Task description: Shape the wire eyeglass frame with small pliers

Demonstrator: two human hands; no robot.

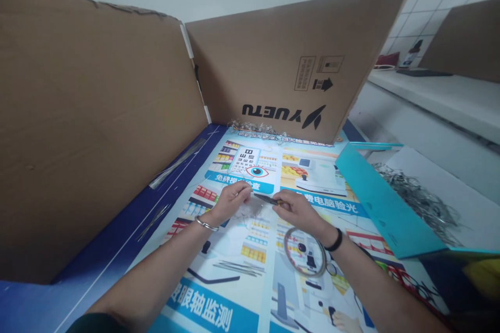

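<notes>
My left hand (233,201) is closed in a pinch above the printed mat. Whatever lies between its fingertips is too small to make out. A pair of pliers (266,199) with dark pointed jaws and a bit of yellow on the handle is gripped in my right hand (296,210). The jaws point left, toward my left fingertips. Below my right wrist lies a coil of thin wire (287,257). Several short straight wires (239,268) rest on the mat nearer to me, between my forearms.
Cardboard panels stand at the left (97,114) and the back (250,62). Bundles of straight wires (177,164) lie along the left side. Small shiny pieces (253,127) sit by the back panel. To the right, a turquoise box (385,203) holds tangled wire (417,203).
</notes>
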